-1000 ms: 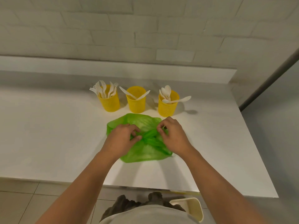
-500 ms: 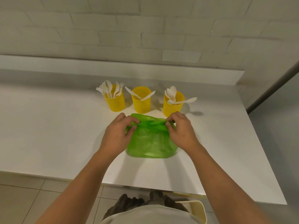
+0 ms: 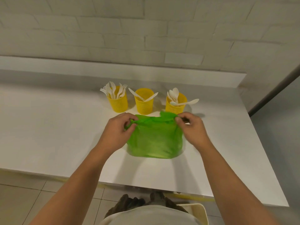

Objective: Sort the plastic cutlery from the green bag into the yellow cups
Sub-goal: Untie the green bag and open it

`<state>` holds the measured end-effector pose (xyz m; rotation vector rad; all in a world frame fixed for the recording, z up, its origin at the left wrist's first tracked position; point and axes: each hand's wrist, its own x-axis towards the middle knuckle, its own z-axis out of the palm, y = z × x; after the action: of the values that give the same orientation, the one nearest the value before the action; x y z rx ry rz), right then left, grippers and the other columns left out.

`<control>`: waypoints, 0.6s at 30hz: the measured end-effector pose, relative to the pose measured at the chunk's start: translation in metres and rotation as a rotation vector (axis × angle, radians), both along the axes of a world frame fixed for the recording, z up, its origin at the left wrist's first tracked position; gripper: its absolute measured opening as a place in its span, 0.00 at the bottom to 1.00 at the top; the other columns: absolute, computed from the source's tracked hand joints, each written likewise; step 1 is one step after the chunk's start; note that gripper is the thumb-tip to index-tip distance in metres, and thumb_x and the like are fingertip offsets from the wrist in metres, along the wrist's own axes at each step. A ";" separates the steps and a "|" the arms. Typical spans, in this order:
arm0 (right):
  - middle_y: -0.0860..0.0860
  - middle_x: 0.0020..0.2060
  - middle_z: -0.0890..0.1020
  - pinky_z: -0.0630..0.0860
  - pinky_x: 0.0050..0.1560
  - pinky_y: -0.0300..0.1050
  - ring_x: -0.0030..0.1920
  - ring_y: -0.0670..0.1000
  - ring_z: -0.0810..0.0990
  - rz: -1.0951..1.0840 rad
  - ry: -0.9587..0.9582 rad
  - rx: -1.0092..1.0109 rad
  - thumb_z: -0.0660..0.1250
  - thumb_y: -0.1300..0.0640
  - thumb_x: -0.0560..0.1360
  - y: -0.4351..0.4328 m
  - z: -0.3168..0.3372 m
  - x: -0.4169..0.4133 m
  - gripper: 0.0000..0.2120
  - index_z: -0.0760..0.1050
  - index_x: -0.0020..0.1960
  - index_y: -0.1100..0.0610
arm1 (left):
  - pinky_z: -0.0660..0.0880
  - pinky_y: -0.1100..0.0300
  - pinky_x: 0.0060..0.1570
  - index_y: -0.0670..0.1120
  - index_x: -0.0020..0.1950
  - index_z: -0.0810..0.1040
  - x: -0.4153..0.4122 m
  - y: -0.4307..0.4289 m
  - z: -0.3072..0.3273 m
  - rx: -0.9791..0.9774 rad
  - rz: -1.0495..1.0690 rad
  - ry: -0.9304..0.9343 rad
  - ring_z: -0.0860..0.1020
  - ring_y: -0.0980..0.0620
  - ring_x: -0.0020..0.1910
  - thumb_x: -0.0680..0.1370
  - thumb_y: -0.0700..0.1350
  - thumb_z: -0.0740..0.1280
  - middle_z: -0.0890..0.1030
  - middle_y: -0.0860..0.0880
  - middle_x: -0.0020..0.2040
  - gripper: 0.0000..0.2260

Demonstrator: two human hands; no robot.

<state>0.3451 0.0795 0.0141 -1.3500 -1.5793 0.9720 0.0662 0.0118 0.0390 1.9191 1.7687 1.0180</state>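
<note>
Wider apart now, left hand and right hand pinch the green bag by its top corners (probably flattening it).

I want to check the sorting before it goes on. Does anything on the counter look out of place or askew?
One spoon lies almost flat across the rim of the right yellow cup, one end sticking out to the right, while the other spoons stand upright. Nothing looks spilled or damaged.
</note>
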 end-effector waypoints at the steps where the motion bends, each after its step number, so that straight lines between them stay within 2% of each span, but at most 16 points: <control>1: 0.49 0.40 0.84 0.77 0.52 0.50 0.42 0.48 0.80 -0.065 0.134 -0.078 0.70 0.61 0.79 0.000 0.001 0.005 0.07 0.82 0.44 0.53 | 0.68 0.66 0.41 0.52 0.49 0.81 -0.003 -0.002 0.002 -0.017 0.029 -0.047 0.71 0.57 0.37 0.75 0.39 0.70 0.72 0.53 0.38 0.08; 3: 0.51 0.39 0.83 0.77 0.51 0.55 0.44 0.52 0.80 -0.130 0.370 -0.223 0.67 0.63 0.81 -0.002 0.007 0.010 0.07 0.80 0.46 0.55 | 0.68 0.61 0.44 0.52 0.44 0.76 -0.005 -0.004 0.006 -0.066 0.052 -0.105 0.71 0.53 0.43 0.71 0.43 0.66 0.72 0.52 0.43 0.05; 5: 0.50 0.41 0.83 0.77 0.51 0.55 0.46 0.52 0.80 -0.094 0.485 -0.304 0.65 0.64 0.81 -0.005 0.013 0.009 0.05 0.76 0.49 0.56 | 0.68 0.57 0.46 0.54 0.41 0.70 -0.002 -0.007 0.012 -0.104 -0.004 -0.067 0.71 0.47 0.48 0.68 0.49 0.66 0.72 0.51 0.46 0.05; 7: 0.48 0.40 0.83 0.78 0.48 0.48 0.44 0.49 0.81 0.007 0.482 -0.319 0.66 0.66 0.80 -0.010 0.018 0.005 0.07 0.74 0.53 0.55 | 0.68 0.58 0.45 0.54 0.39 0.66 0.007 -0.010 0.019 -0.124 -0.098 -0.029 0.72 0.50 0.46 0.70 0.50 0.68 0.74 0.50 0.44 0.10; 9: 0.48 0.37 0.81 0.77 0.46 0.43 0.41 0.48 0.81 0.086 0.384 -0.269 0.66 0.70 0.79 -0.014 0.020 0.003 0.11 0.74 0.54 0.55 | 0.66 0.60 0.38 0.51 0.38 0.67 0.016 -0.011 0.024 -0.155 -0.126 -0.011 0.70 0.57 0.36 0.75 0.44 0.72 0.73 0.53 0.37 0.14; 11: 0.50 0.37 0.81 0.77 0.47 0.45 0.41 0.50 0.80 0.091 0.317 -0.204 0.64 0.74 0.77 -0.014 0.026 0.007 0.13 0.77 0.51 0.57 | 0.66 0.59 0.34 0.49 0.43 0.69 0.020 -0.011 0.030 -0.159 -0.080 -0.027 0.68 0.55 0.31 0.76 0.39 0.71 0.72 0.53 0.34 0.12; 12: 0.51 0.37 0.81 0.76 0.47 0.46 0.41 0.51 0.79 0.078 0.342 -0.194 0.63 0.75 0.76 -0.015 0.030 0.011 0.14 0.78 0.47 0.58 | 0.68 0.57 0.33 0.50 0.47 0.70 0.020 -0.011 0.032 -0.151 -0.036 -0.073 0.69 0.54 0.29 0.76 0.37 0.69 0.73 0.51 0.35 0.10; 13: 0.52 0.37 0.81 0.75 0.45 0.47 0.40 0.52 0.78 0.068 0.389 -0.199 0.61 0.74 0.74 -0.016 0.035 0.017 0.15 0.80 0.44 0.57 | 0.69 0.54 0.33 0.51 0.53 0.71 0.018 -0.012 0.038 -0.145 0.011 -0.128 0.69 0.53 0.28 0.76 0.35 0.67 0.74 0.48 0.36 0.13; 15: 0.55 0.36 0.80 0.73 0.44 0.48 0.40 0.53 0.77 0.130 0.443 -0.239 0.62 0.66 0.70 -0.021 0.049 0.033 0.10 0.80 0.37 0.58 | 0.72 0.54 0.31 0.59 0.68 0.69 0.012 -0.015 0.048 -0.162 0.032 -0.135 0.69 0.54 0.24 0.76 0.33 0.63 0.74 0.45 0.34 0.27; 16: 0.56 0.37 0.80 0.73 0.45 0.48 0.41 0.54 0.77 0.211 0.410 -0.267 0.63 0.60 0.68 -0.023 0.059 0.041 0.07 0.80 0.35 0.59 | 0.73 0.56 0.30 0.62 0.72 0.68 0.008 -0.017 0.053 -0.184 0.010 -0.086 0.70 0.55 0.24 0.76 0.33 0.62 0.75 0.46 0.32 0.31; 18: 0.56 0.39 0.83 0.76 0.53 0.53 0.45 0.55 0.79 0.368 0.162 -0.340 0.62 0.48 0.66 -0.025 0.074 0.052 0.16 0.80 0.33 0.60 | 0.75 0.59 0.33 0.63 0.72 0.73 0.007 -0.019 0.062 -0.245 -0.021 0.013 0.75 0.56 0.27 0.77 0.35 0.63 0.80 0.48 0.38 0.29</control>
<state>0.3974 0.0548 0.0877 -1.1814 -1.6182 1.5929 0.0730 -0.0076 0.1009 1.7916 1.7841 0.7435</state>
